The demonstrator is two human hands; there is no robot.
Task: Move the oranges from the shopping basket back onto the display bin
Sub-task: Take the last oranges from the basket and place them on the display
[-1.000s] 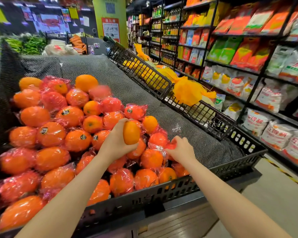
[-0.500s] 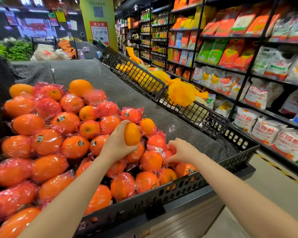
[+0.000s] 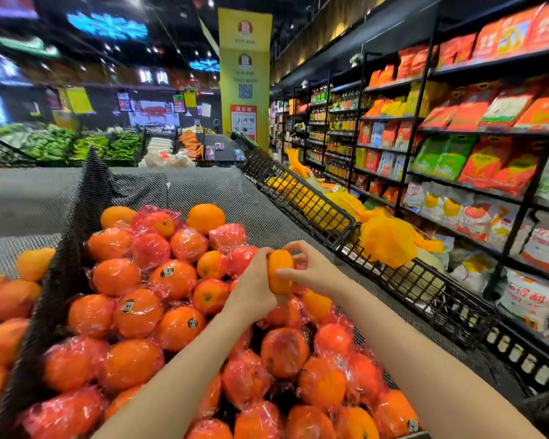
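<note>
An unwrapped orange (image 3: pixel 279 271) is held above the pile between both hands. My left hand (image 3: pixel 253 287) grips it from the left and below. My right hand (image 3: pixel 311 270) touches it from the right, with thumb and fingertips on its surface. Below lies the display bin (image 3: pixel 86 198), black mesh lined with grey netting, heaped with oranges (image 3: pixel 146 299), many in red plastic wrap and some with stickers. No shopping basket is in view.
A black wire divider (image 3: pixel 301 198) bounds the bin on the right, with yellow-wrapped fruit (image 3: pixel 390 239) behind it. Shelves of packaged goods (image 3: pixel 476 153) line the right aisle. More oranges (image 3: pixel 0 299) lie in the bin to the left. Greens (image 3: pixel 76 144) are at the back.
My right hand has lifted off the pile and come up to the orange in my left hand. The camera has tilted up and moved closer to the bin.
</note>
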